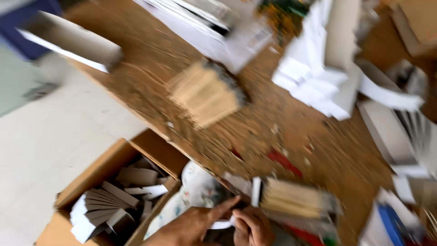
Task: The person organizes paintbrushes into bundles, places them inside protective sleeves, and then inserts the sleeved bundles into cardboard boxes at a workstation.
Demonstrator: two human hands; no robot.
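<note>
To the left of my hands I see an open cardboard box (98,171) holding grey and white card offcuts (109,200). My left hand (191,225) and right hand (251,226) meet at the bottom edge, both pinching a small white paper strip (223,223) between fingertips. Just right of my right hand, touching the strip's end, lies a stack of tan card sheets (291,199). Further up the brown table (145,54) sits another tan stack (207,93), and up right, white boxes (318,77), all blurred.
</note>
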